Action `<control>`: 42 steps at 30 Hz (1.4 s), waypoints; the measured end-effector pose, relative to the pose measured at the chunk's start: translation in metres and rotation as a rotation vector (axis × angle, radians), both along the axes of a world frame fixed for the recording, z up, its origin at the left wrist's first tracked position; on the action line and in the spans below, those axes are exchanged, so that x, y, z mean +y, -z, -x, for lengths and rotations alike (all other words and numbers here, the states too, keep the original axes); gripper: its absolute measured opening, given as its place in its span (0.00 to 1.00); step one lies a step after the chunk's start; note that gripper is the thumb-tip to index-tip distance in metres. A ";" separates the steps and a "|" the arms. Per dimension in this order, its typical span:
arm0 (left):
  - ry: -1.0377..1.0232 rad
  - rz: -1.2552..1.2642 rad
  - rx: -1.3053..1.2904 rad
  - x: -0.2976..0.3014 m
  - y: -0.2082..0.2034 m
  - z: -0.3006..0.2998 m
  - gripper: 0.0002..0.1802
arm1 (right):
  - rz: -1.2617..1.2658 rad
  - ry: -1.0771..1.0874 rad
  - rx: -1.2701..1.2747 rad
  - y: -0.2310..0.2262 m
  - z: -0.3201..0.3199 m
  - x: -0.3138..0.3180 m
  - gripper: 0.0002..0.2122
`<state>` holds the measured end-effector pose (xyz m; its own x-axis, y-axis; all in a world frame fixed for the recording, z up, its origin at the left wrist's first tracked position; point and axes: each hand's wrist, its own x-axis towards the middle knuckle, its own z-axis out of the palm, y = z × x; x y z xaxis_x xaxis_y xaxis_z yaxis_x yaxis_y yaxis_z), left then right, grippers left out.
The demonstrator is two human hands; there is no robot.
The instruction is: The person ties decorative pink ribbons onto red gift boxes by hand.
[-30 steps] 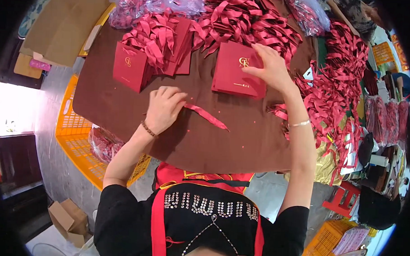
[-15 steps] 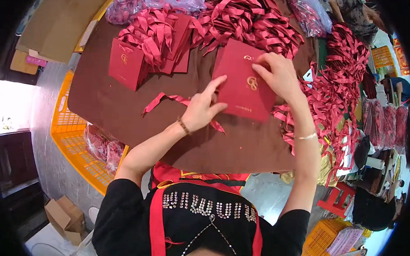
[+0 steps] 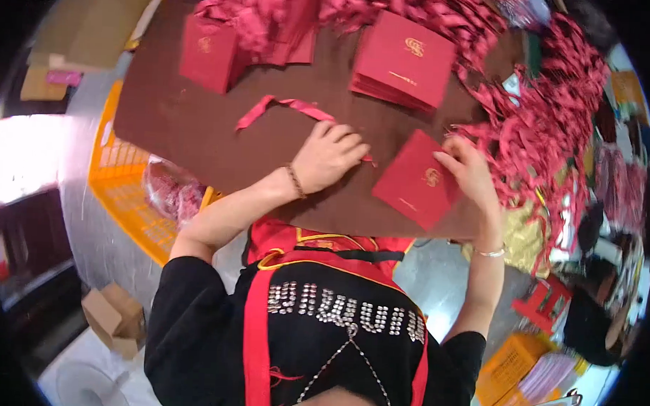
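Note:
My right hand (image 3: 471, 171) pinches the upper right edge of a flat red paper bag (image 3: 412, 179) with a gold emblem, tilted low over the table's near right part. My left hand (image 3: 332, 157) lies on the tabletop, fingers curled down over a red ribbon (image 3: 289, 104). One length of that ribbon runs out to the left, and a short end shows past the fingertips; the part under the palm is hidden. Beyond my right hand sits a stack of matching red bags (image 3: 401, 62).
Red bags with ribbon handles (image 3: 210, 56) stand at the far left. Heaped ribbons (image 3: 535, 117) cover the table's right side. An orange crate (image 3: 121, 189) with plastic-wrapped goods is on the left, beside the brown-covered table (image 3: 153, 111). A red stool (image 3: 543, 304) stands lower right.
My right hand has drawn one bag off the stack, toward me and right. My left hand has left the stack and come down over the ribbon. The view has also shifted.

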<state>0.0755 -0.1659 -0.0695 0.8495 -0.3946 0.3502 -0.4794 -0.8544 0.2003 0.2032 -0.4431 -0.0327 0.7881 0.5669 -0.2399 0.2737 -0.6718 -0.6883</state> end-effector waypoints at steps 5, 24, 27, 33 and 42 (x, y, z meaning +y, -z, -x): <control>0.007 -0.067 -0.004 -0.002 0.006 0.008 0.14 | -0.210 -0.009 0.298 0.011 0.013 0.010 0.09; -0.181 0.958 0.495 -0.047 -0.007 -0.010 0.12 | -0.268 0.130 0.550 0.027 0.021 0.013 0.16; -0.155 0.860 0.486 -0.049 -0.008 -0.012 0.09 | -0.258 0.123 0.521 0.025 0.022 0.014 0.14; -0.114 0.755 0.319 -0.060 -0.004 -0.021 0.06 | -0.361 0.107 0.543 0.033 0.028 0.019 0.12; -0.080 0.574 0.089 -0.061 0.005 -0.025 0.05 | -0.404 0.135 0.562 0.029 0.039 0.026 0.14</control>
